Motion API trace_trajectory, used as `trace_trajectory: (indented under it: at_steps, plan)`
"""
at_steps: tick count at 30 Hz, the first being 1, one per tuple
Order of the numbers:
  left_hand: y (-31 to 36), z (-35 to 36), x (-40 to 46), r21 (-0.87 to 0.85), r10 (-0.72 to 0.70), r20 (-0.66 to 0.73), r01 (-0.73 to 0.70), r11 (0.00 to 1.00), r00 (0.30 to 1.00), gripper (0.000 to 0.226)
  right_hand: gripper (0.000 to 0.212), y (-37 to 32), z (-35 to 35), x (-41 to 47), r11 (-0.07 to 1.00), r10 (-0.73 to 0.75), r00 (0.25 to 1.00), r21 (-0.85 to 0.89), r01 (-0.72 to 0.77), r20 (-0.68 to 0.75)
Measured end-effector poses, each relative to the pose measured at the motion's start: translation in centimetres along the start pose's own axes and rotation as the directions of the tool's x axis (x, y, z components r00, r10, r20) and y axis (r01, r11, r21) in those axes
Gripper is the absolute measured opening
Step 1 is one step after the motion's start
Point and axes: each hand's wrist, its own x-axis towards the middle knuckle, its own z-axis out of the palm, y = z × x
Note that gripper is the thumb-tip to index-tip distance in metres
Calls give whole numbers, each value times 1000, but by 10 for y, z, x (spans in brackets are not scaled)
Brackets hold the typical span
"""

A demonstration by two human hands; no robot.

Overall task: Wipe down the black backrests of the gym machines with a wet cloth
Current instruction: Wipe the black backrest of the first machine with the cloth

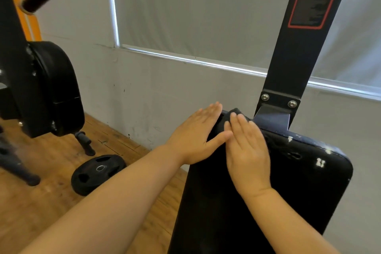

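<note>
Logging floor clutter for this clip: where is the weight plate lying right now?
In the head view, the weight plate lies flat on the wooden floor at lower left, just left of the black backrest and under the left forearm.

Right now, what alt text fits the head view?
Both hands, left and right, press flat on a dark cloth at the top of a black backrest. A weight plate lies on the wooden floor.

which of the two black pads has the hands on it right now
The long backrest at lower right, scuffed white along its top edge. The rounded pad on the left machine is untouched.
</note>
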Motion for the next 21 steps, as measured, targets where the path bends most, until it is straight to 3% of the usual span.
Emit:
trace_trajectory:
  at_steps: [5, 8, 10, 14, 18, 21]
  plan:
    - [-10, 1, -11, 97, 27, -38, -23, 995, 999, 81, 62, -26, 16, -3, 975, -192, 936, -55, 217, 295]
    - [-8, 2, -13, 153, 63, -47, -55, 987, 997, 79, 68, -28, 15, 4, 963, -238, 911, -43, 268, 337]
    - [-6, 3, -13, 173, 74, -55, -63, 983, 996, 77, 61, -21, 10, 5, 974, -174, 940, -89, 208, 295]
    - [-7, 6, -13, 149, 31, -108, -15, 989, 994, 75, 51, -18, 9, 6, 997, 63, 981, -66, -52, 184]
    - [-12, 11, -14, 138, 1, -102, 14, 990, 995, 75, 59, -41, 21, -17, 977, -177, 916, -49, 209, 361]
    - [-14, 13, -15, 141, -10, -77, 20, 990, 997, 73, 64, -47, 20, -26, 960, -251, 859, 0, 281, 446]
